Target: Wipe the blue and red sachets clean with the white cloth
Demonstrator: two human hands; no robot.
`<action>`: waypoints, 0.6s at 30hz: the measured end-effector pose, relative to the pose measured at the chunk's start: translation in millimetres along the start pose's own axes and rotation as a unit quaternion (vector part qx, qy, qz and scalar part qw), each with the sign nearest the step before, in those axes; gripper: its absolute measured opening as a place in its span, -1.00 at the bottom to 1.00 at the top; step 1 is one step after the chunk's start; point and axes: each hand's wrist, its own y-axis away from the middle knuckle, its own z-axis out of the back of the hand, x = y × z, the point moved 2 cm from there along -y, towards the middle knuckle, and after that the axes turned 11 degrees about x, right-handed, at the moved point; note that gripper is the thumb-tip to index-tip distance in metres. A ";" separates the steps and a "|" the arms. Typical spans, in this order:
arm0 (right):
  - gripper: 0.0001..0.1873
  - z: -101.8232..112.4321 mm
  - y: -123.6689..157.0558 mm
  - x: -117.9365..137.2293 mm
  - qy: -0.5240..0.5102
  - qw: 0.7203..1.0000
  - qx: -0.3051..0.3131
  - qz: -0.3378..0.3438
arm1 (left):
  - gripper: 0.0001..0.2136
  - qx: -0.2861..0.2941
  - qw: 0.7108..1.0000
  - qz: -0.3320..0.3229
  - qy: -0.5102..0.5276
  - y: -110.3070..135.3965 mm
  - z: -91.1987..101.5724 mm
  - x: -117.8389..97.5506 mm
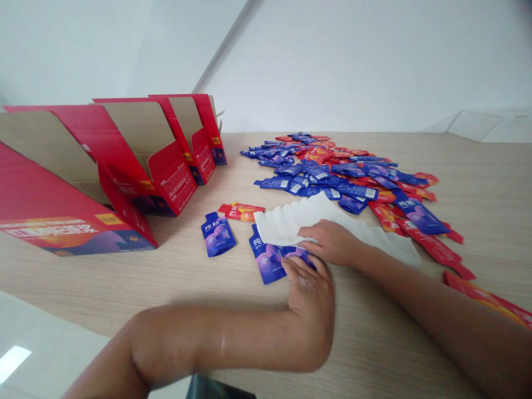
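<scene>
My left hand (pixel 308 285) bends in at the wrist, its fingers closed over a blue pouch (pixel 296 252) with purple fruit printed on it. Part of that pouch is hidden under the fingers. A second blue pouch (pixel 266 267) lies against it on its left. Just above, my right hand (pixel 332 243) grips the edge of a white cloth (pixel 286 217), which stretches over the tops of the pouches and out to the right beneath my forearm. Left of the cloth lie another blue pouch (pixel 219 235) and a red pouch (pixel 245 211), both flat on the table.
Several open red cartons (pixel 172 180) stand in a row on the left of the wooden table (pixel 199 282). A wide heap of blue and red pouches (pixel 320 172) spreads across the back and right. Behind the table is a white wall (pixel 374 66). A dark object (pixel 218 389) shows at the bottom edge.
</scene>
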 end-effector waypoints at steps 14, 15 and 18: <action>-0.72 3.3 3.5 9.1 -0.030 0.999 0.007 0.037 | -0.66 -0.002 1.000 0.008 -0.004 -0.9 -0.5 -0.5; -0.72 2.4 2.6 5.2 -0.025 0.999 0.004 0.022 | -0.66 -0.001 1.000 0.004 0.002 -0.7 -0.4 -0.6; -0.73 2.7 1.7 -4.2 -0.008 1.000 -0.009 -0.013 | -0.65 0.002 1.000 -0.005 0.011 -0.2 -0.5 -0.3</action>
